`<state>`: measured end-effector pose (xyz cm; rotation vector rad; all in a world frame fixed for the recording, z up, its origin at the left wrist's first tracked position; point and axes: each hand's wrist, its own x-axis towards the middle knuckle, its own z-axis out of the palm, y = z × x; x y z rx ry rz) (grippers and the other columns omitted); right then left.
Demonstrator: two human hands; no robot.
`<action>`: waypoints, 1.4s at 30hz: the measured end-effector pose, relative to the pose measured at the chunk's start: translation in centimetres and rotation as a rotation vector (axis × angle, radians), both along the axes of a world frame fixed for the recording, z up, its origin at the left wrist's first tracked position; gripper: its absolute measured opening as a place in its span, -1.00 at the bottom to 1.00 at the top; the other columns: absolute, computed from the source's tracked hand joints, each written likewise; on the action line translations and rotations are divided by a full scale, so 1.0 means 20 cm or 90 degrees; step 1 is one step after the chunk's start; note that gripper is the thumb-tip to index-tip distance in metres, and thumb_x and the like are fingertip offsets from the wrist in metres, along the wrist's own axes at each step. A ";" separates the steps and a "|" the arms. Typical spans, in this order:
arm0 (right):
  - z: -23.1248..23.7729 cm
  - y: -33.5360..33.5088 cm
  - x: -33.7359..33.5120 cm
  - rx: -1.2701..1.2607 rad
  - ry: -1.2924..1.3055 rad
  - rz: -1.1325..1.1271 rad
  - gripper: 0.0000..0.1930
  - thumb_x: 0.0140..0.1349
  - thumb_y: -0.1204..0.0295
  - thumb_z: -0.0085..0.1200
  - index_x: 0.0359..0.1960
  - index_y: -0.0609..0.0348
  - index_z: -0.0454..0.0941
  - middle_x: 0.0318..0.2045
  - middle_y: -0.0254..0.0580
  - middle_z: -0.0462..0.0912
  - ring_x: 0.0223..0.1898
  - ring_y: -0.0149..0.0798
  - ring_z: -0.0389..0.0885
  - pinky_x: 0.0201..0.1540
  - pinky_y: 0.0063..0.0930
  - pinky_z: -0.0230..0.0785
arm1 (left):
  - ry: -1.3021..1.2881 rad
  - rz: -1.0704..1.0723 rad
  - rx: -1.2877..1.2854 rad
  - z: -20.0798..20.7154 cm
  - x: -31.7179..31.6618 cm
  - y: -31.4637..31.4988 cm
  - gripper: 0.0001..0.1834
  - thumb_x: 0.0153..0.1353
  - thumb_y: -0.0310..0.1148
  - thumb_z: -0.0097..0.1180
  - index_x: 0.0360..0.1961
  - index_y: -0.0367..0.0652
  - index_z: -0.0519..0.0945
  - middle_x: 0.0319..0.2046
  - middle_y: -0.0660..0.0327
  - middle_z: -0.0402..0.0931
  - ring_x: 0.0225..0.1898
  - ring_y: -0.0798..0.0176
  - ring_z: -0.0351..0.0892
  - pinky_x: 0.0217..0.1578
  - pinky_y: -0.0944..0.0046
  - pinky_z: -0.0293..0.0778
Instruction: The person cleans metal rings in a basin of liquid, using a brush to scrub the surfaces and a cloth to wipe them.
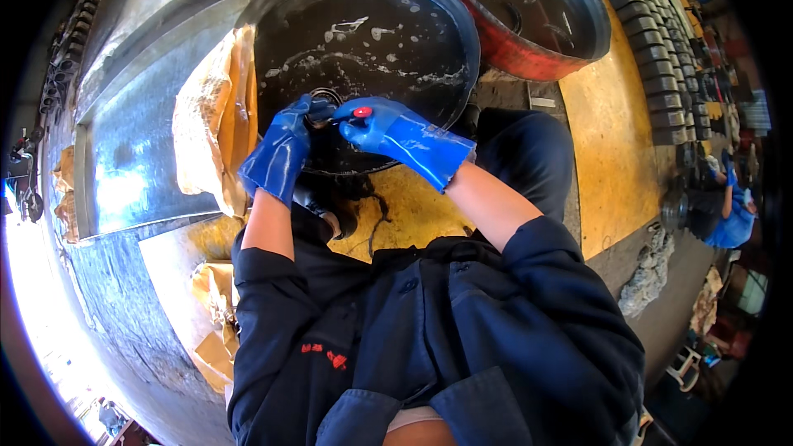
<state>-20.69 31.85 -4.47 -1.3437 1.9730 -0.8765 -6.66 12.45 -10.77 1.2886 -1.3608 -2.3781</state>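
Note:
Both my hands wear long blue rubber gloves and meet over the near part of a wide dark tub (472, 58) of dark liquid with foam streaks. My left hand (283, 144) is closed around a shiny round metal part (325, 94), which looks like a ring. Close against that part, my right hand (380, 125) grips a small tool with a red end (362, 112); its working tip is hidden by the glove and the ring. Crumpled brown paper (213, 120) hangs over the tub's left side, beside my left glove.
A red tub (529, 66) of murky liquid stands at the far right of the dark one. Left is a shallow metal tray (85, 161). Stacked grey blocks (652, 66) line the right, with a grey rag (649, 272) nearer. Another person (731, 219) sits at far right.

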 end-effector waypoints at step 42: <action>0.07 -0.11 -0.25 0.119 -0.312 -0.319 -0.65 0.42 0.16 0.24 -0.03 0.21 0.78 -0.27 -0.18 0.82 -0.28 -0.30 0.74 -0.19 -0.38 0.55 | 0.139 -0.052 -0.191 -0.14 -0.05 -0.05 -0.69 0.50 -0.20 0.28 0.04 -0.22 0.77 -0.11 0.13 0.81 -0.05 0.18 0.74 0.11 0.21 0.59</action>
